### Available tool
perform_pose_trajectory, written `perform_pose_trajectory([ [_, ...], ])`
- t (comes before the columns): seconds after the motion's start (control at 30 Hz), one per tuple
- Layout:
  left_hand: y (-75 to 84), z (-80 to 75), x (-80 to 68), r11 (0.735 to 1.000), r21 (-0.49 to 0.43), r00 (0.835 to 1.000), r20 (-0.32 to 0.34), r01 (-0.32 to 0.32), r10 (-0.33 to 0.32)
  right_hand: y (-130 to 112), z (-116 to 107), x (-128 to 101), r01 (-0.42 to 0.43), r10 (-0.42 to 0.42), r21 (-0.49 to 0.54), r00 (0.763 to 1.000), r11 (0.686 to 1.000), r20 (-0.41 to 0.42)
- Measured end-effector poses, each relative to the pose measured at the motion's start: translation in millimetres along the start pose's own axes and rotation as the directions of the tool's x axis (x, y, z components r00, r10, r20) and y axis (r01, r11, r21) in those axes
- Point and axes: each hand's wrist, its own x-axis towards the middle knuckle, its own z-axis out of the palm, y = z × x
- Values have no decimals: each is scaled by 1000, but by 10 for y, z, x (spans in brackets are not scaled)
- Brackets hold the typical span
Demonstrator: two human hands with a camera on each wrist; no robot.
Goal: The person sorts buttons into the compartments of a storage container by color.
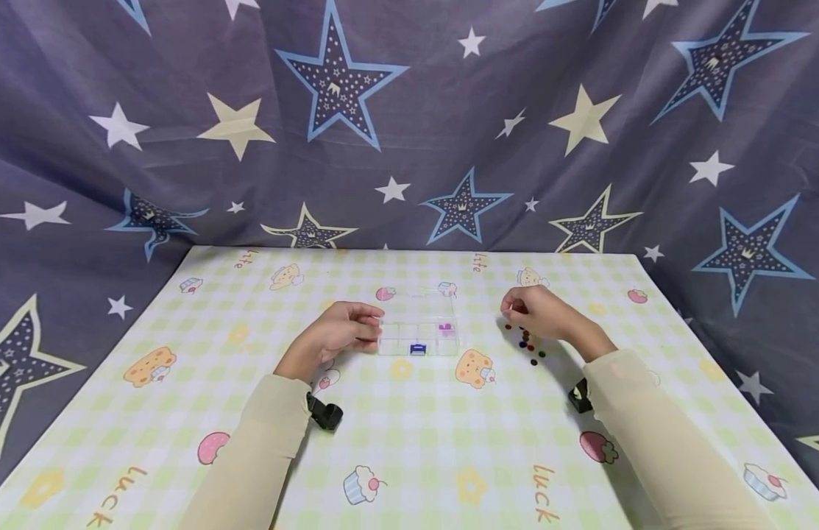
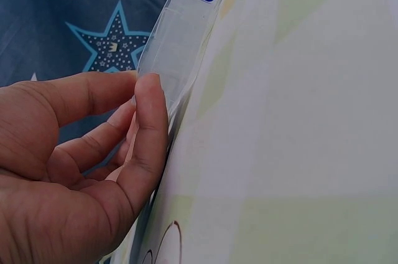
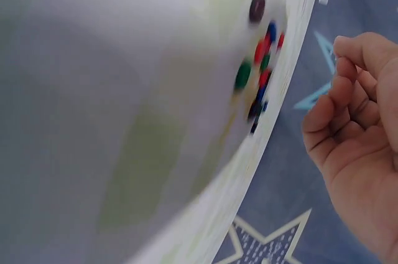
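Note:
A clear plastic compartment box (image 1: 409,340) lies on the table with its transparent lid (image 1: 419,300) folded back. A blue latch (image 1: 418,349) sits at its front edge, and purple pieces (image 1: 446,328) lie in a right-hand compartment. My left hand (image 1: 343,330) grips the box's left end between thumb and fingers; the left wrist view shows this hand (image 2: 106,146) at the box corner. My right hand (image 1: 538,313) hovers by a scatter of small coloured beads (image 1: 525,340). In the right wrist view this hand (image 3: 360,114) has loosely bent fingers, with nothing visible between them.
Red, blue, green and dark beads (image 3: 261,58) lie loose near the right hand. The table's checked cloth (image 1: 409,442) carries printed cakes, bears and strawberries. A dark star-patterned curtain (image 1: 409,110) hangs behind the table's far edge.

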Motion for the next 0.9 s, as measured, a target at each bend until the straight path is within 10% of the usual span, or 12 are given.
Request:
perform_pose_trajectory([
  [0.43, 4, 2, -10, 1000, 4, 1000, 5, -1, 1, 404, -181, -210, -56, 52, -59, 997, 997, -56],
  [0.9, 12, 13, -12, 1000, -3, 1000, 3, 3, -3, 489, -171, -256, -90, 89, 3, 990, 996, 109],
])
